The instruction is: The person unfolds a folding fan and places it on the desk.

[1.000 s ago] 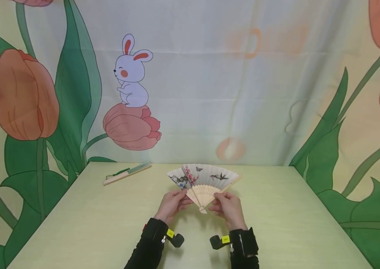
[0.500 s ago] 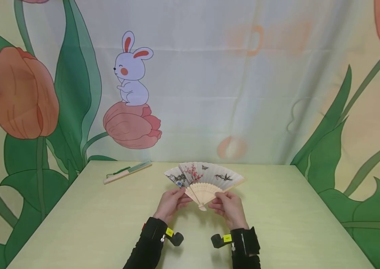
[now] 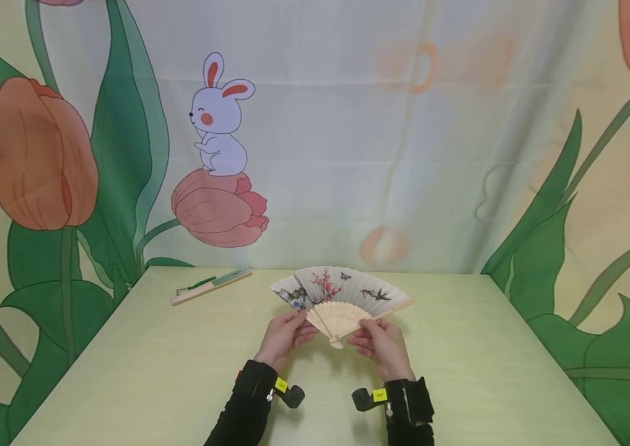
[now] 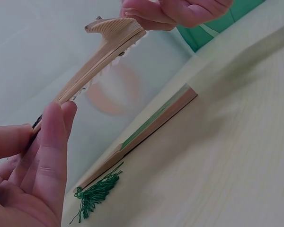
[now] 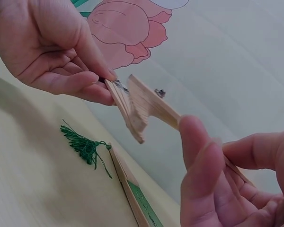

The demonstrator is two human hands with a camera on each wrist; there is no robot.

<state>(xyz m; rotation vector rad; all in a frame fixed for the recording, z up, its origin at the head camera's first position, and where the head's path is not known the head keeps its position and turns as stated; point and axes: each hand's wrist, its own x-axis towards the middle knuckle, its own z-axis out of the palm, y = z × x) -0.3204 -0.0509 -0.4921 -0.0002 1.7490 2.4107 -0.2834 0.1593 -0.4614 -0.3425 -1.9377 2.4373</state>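
Two fans (image 3: 348, 297) (image 3: 211, 288), two hands (image 3: 282, 339) (image 3: 384, 347), one tassel (image 4: 98, 195)

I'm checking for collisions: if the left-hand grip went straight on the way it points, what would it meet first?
The spread white paper folding fan with pale wooden ribs, which the left-hand grip pinches at one side. Beyond that, depth is unclear in the head view.

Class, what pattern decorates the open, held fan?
The open fan has red blossoms and dark winged figures on white; best in the head view.
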